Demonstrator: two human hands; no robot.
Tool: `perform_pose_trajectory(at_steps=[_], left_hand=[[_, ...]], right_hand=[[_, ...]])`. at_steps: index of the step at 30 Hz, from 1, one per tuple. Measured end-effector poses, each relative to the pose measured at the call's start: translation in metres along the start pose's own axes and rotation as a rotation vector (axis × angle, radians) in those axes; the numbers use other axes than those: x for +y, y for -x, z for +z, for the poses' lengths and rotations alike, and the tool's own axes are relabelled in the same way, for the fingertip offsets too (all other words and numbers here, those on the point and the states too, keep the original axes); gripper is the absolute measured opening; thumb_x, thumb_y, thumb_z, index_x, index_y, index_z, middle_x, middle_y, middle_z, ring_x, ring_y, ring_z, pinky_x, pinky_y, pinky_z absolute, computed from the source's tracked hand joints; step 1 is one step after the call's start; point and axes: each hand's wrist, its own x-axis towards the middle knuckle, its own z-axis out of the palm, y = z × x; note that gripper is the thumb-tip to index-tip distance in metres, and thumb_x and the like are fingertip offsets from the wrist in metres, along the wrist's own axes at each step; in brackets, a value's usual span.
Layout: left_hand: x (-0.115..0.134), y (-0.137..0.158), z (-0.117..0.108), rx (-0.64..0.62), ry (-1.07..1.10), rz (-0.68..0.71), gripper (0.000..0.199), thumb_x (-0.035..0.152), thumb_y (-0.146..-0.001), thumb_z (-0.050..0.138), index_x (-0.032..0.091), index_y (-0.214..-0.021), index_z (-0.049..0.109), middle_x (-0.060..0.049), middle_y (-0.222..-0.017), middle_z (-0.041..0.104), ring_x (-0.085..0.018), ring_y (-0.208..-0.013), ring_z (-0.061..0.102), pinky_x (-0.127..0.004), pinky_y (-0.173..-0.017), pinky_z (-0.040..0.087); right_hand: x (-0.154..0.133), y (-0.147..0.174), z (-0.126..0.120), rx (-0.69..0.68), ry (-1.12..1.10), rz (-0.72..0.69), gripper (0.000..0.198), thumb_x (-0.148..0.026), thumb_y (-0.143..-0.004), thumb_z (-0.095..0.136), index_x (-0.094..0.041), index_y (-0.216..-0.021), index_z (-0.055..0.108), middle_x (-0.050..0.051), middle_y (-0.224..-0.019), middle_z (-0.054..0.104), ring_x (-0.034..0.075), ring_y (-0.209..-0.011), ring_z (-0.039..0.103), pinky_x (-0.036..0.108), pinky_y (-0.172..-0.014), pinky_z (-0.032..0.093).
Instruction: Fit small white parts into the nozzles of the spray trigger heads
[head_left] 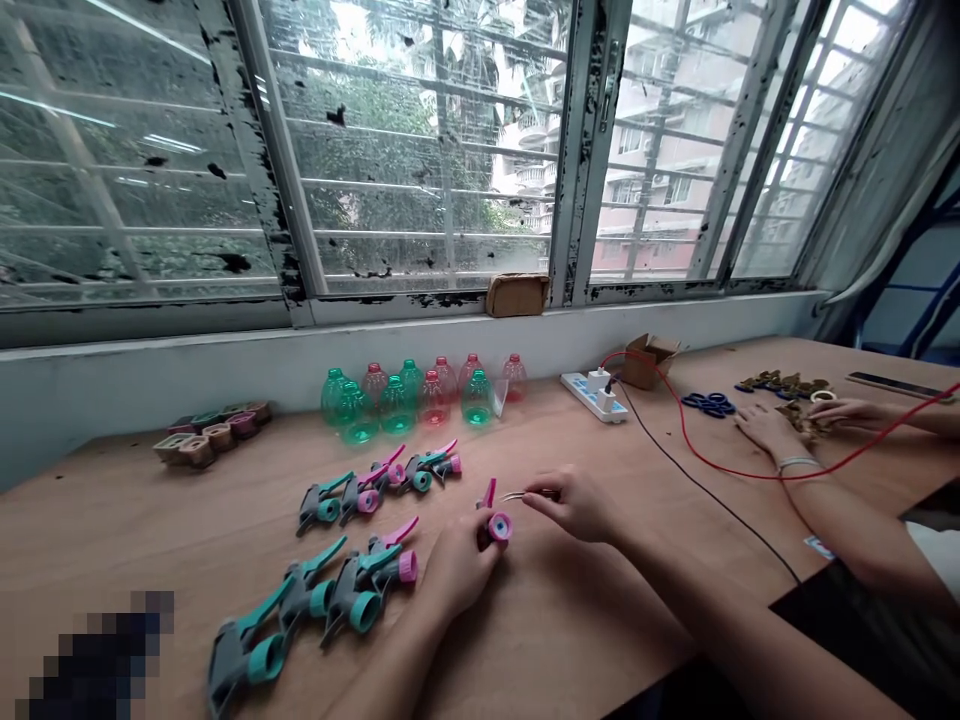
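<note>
My left hand (463,562) is wrapped round a grey and pink spray trigger head (500,527), its pink collar facing me. In my right hand (574,505) is a pair of thin metal tweezers (514,495), pinched, with the tips pointing left close to the spray head's pink lever. Left of my hands, several more spray heads (364,608) lie in two rough rows, some with teal levers and collars, some with pink. Behind them, green bottles (397,408) and pink bottles (434,400) without tops stand by the wall.
A power strip (596,397) with a red cable (705,455) and a black cable lies to the right. Another person's hands (772,430) work there among small brown pieces, beside blue scissors (709,403). A cardboard box (649,362) stands behind; stacked blocks (214,435) sit far left.
</note>
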Motion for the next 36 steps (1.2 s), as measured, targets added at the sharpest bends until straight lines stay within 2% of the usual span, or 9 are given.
perform_pose_trajectory(at_steps=[6, 10, 15, 21, 26, 29, 36], left_hand=[[-0.003, 0.0, 0.002, -0.029, 0.019, -0.005, 0.016, 0.019, -0.08, 0.051, 0.019, -0.089, 0.065, -0.001, -0.077, 0.066, -0.014, -0.068, 0.056, -0.022, -0.06, 0.034], [-0.001, 0.0, 0.001, -0.044, 0.021, -0.013, 0.017, 0.018, -0.079, 0.052, 0.018, -0.089, 0.066, -0.002, -0.078, 0.067, -0.014, -0.069, 0.057, -0.023, -0.061, 0.035], [0.001, 0.001, -0.001, -0.045, 0.009, -0.019, 0.019, 0.016, -0.079, 0.051, 0.018, -0.09, 0.067, -0.002, -0.08, 0.068, -0.015, -0.071, 0.058, -0.023, -0.063, 0.037], [0.001, 0.001, -0.002, -0.057, 0.015, -0.012, 0.019, 0.018, -0.08, 0.053, 0.019, -0.093, 0.067, -0.004, -0.086, 0.069, -0.017, -0.076, 0.06, -0.024, -0.066, 0.039], [0.005, 0.002, -0.004, -0.051, 0.004, -0.008, 0.022, 0.019, -0.081, 0.052, 0.02, -0.096, 0.068, -0.005, -0.091, 0.071, -0.019, -0.083, 0.062, -0.026, -0.071, 0.041], [0.007, 0.002, -0.005, -0.056, -0.003, -0.004, 0.022, 0.02, -0.081, 0.052, 0.02, -0.095, 0.068, -0.005, -0.093, 0.071, -0.021, -0.087, 0.062, -0.026, -0.073, 0.042], [0.002, 0.002, -0.004, -0.077, -0.001, 0.046, 0.022, 0.018, -0.08, 0.051, 0.021, -0.094, 0.067, -0.003, -0.09, 0.071, -0.018, -0.083, 0.061, -0.023, -0.073, 0.042]], right_hand=[[-0.024, 0.01, -0.019, -0.173, 0.419, -0.053, 0.027, -0.034, -0.089, 0.05, -0.023, -0.078, 0.072, 0.002, -0.073, 0.068, 0.012, -0.063, 0.057, 0.025, -0.057, 0.029], [-0.037, 0.01, -0.02, -0.265, 0.556, -0.078, 0.031, -0.032, -0.091, 0.046, -0.021, -0.075, 0.071, 0.003, -0.076, 0.069, 0.013, -0.063, 0.059, 0.026, -0.056, 0.028], [-0.046, 0.006, -0.022, -0.307, 0.68, -0.086, 0.033, -0.03, -0.091, 0.045, -0.019, -0.073, 0.07, 0.006, -0.078, 0.069, 0.016, -0.067, 0.061, 0.025, -0.058, 0.032], [-0.053, 0.003, -0.022, -0.362, 0.768, -0.15, 0.029, -0.023, -0.09, 0.046, -0.018, -0.074, 0.07, 0.007, -0.077, 0.069, 0.019, -0.068, 0.062, 0.025, -0.056, 0.035], [-0.056, 0.004, -0.016, -0.399, 0.796, -0.104, 0.023, -0.012, -0.083, 0.05, -0.018, -0.077, 0.071, 0.008, -0.078, 0.069, 0.019, -0.067, 0.063, 0.025, -0.055, 0.036], [-0.054, 0.004, -0.015, -0.403, 0.774, -0.077, 0.027, -0.017, -0.086, 0.047, -0.017, -0.075, 0.071, 0.008, -0.077, 0.069, 0.018, -0.064, 0.063, 0.025, -0.055, 0.036], [-0.046, 0.005, -0.025, -0.393, 0.678, -0.107, 0.033, -0.029, -0.09, 0.045, -0.02, -0.073, 0.071, 0.006, -0.08, 0.07, 0.015, -0.065, 0.061, 0.025, -0.057, 0.031]])
